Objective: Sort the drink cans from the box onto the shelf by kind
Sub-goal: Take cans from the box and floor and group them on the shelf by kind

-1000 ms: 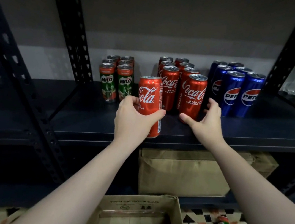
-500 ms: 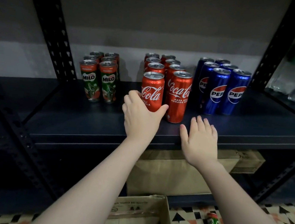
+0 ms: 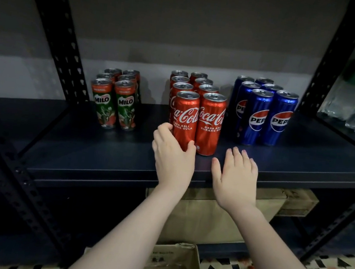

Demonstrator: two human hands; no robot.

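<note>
a: since a second ago, front coca-cola can moved from shelf edge into the red rows, beside its twin; right hand drew back.

b: sizes, descending?

a: shelf; box below; milo, cola, pepsi groups; hands.

b: grip?

a: left hand curled round the can's lower body. right hand flat, fingers spread, holding nothing.

b: handling?

a: likely rigid, smooth, slippery; grasp mid-body.

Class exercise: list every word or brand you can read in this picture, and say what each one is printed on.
"MILO": two front green cans.
"Coca-Cola", partly cut off, "RASA ASLI KURANG GULA": two front red cans; the left hand holds one.
"PEPSI", cut to "PEPS": front blue cans.
Small red-band print on the green cans, cardboard box print: too blurred.
</note>
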